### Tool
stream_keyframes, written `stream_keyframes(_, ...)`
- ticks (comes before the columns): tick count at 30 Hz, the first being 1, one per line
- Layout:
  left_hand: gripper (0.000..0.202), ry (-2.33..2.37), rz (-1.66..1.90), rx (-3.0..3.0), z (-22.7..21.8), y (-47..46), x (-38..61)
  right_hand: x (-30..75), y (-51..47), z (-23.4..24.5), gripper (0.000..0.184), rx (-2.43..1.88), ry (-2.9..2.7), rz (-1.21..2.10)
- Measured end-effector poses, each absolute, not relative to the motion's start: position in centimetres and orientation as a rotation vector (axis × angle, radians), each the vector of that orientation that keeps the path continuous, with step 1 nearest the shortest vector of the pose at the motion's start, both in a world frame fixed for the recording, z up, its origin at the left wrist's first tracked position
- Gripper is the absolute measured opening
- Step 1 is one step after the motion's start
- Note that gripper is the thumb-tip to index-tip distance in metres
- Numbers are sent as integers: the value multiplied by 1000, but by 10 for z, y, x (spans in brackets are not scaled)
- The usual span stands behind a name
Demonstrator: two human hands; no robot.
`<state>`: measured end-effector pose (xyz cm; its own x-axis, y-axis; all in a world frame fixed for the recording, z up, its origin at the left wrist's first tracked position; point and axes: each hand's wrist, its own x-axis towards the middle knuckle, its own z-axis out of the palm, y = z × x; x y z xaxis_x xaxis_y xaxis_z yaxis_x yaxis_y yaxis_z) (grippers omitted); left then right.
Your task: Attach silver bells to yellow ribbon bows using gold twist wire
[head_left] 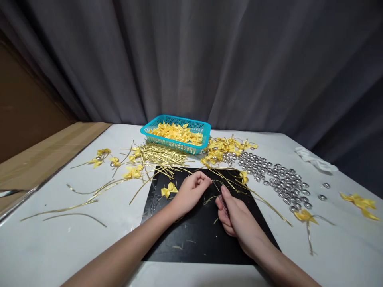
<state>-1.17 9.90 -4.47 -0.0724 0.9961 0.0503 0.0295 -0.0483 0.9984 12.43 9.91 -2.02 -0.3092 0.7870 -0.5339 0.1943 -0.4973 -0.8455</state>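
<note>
Both hands work over a black mat (197,235) on a white table. My left hand (191,191) is curled, its fingertips pinching a thin gold wire tie (217,182). My right hand (236,217) is closed around a small shiny object I cannot make out, thumb pointing up toward the wire. A yellow ribbon bow (169,189) lies on the mat just left of my left hand. Another small bow (243,177) lies at the mat's right edge.
A teal basket (191,125) of yellow bows stands behind the mat. Gold wire ties (161,154) are heaped in front of it, with finished bows (224,147) beside. Silver beads (278,177) spread to the right. Loose bows and wires lie left; cardboard (44,155) borders the table.
</note>
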Motion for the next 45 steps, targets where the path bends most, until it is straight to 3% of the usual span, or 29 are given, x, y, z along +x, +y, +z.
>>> stream_keyframes(45,21,1125,1159,1337,-48,100,-12,128,104,-29,63,-1392,-1246,1910)
